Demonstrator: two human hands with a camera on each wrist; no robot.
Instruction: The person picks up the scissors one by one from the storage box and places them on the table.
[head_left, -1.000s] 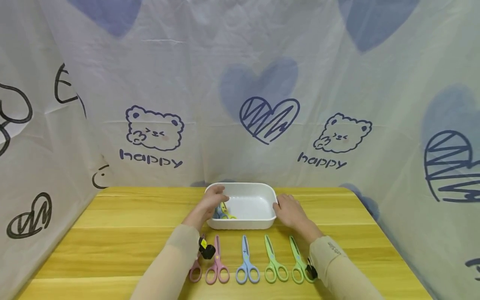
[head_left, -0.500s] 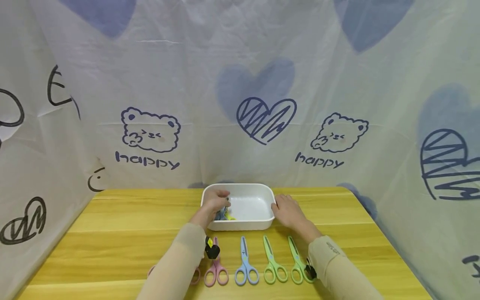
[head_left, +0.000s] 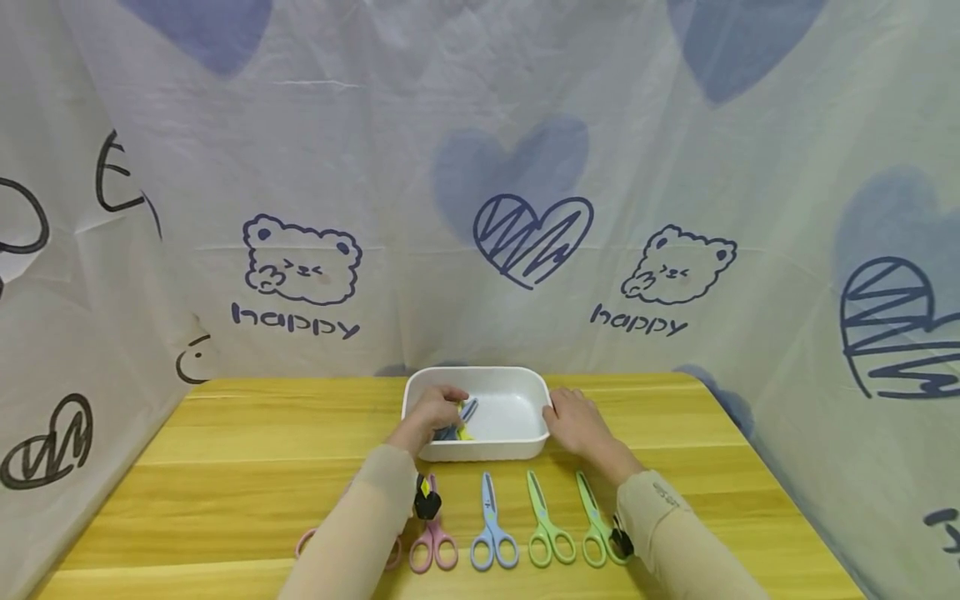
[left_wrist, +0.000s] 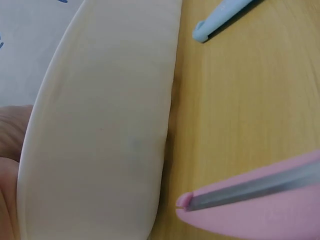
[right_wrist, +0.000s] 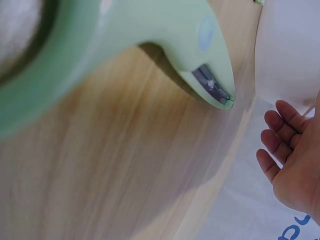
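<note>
In the head view a white rectangular box point(head_left: 480, 451) stands at the table's far side. My left hand point(head_left: 431, 414) reaches into its left end and pinches blue scissors point(head_left: 469, 409), whose tip points out past the fingers. Yellow scissors point(head_left: 465, 434) lie beside them, partly hidden by the hand. The left wrist view shows that hand point(left_wrist: 9, 195) behind the box wall point(left_wrist: 100, 120). My right hand point(head_left: 576, 421) rests against the box's right rim. In the right wrist view its fingers point(right_wrist: 278, 145) hang loosely bent beside the box wall point(right_wrist: 285, 50).
Along the table's front lie pink scissors point(head_left: 432, 546), blue scissors point(head_left: 491, 533) and two green scissors point(head_left: 551, 537). More pink handle loops point(head_left: 302, 542) show beside the left sleeve, which hides the rest. A printed cloth point(head_left: 420, 292) hangs behind the table.
My left hand has shifted right and deeper into the box, and the blue scissors' tip has swung right into sight. The right hand keeps its place at the rim. The head view has shifted slightly.
</note>
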